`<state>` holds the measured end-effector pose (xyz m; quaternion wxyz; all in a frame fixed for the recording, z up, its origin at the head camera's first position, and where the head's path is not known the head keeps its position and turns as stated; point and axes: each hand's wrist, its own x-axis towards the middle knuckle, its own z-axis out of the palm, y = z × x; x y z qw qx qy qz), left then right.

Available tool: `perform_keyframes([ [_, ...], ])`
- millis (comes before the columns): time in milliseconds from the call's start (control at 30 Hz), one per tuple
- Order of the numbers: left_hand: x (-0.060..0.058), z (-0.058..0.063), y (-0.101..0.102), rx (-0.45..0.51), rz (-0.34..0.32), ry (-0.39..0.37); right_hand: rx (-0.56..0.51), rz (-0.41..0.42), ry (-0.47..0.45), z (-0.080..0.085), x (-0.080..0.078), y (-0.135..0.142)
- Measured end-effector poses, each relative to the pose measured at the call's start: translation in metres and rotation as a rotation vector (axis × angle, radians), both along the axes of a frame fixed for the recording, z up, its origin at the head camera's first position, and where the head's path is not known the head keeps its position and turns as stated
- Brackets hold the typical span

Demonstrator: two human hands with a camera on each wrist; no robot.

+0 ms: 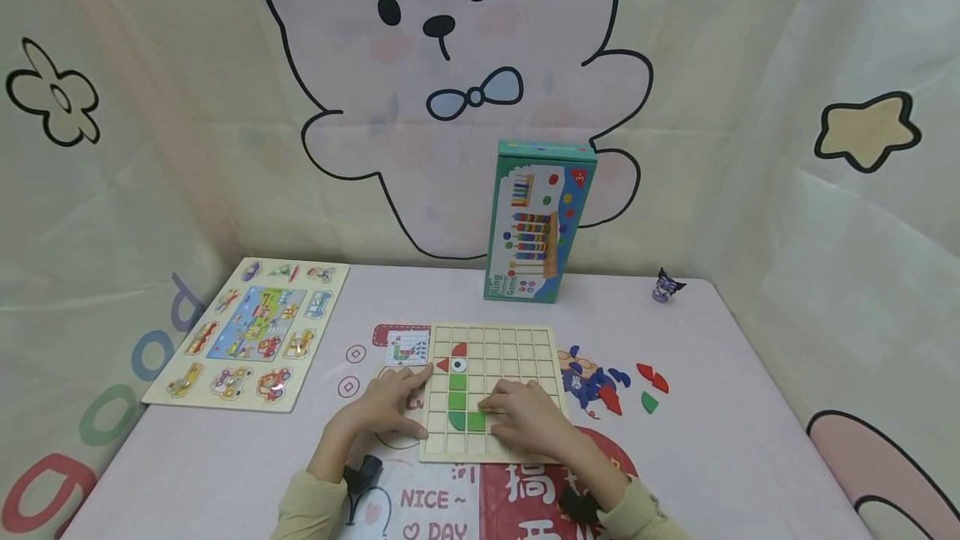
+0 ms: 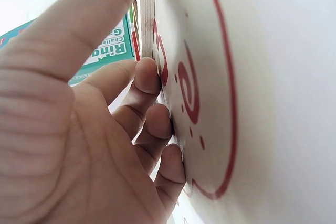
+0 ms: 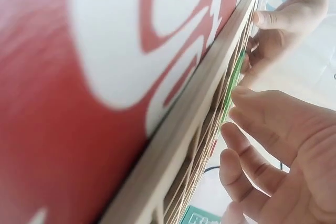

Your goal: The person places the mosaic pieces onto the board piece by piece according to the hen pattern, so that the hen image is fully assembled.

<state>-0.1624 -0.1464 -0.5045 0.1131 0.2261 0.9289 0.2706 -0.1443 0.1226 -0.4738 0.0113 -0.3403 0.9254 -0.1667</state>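
Note:
A wooden grid board lies on the table, bearing several green squares, a green rounded piece, a red rounded piece, a red triangle and an eye-like piece. Along the board's left edge, my left hand touches the side with thumb and fingertips. My right hand rests over the board's lower middle, its fingertips at the green pieces; no piece shows clearly between them. Partly beside the board's upper left corner is a small pattern card.
Loose blue pieces, red pieces and a green piece lie right of the board. A vehicle puzzle is at left. Behind stand a tall green box and a small purple figurine.

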Motion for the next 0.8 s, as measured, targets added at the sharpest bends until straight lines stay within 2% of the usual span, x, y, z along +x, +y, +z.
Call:
perform_keyframes([
  [567,-0.001,-0.001,0.000,0.006,-0.003,0.007,-0.086,-0.139,-0.019,0.000,-0.005,0.046],
  [800,-0.001,-0.002,-0.001,-0.006,-0.006,0.005,-0.090,-0.277,-0.027,0.000,-0.007,0.070],
])
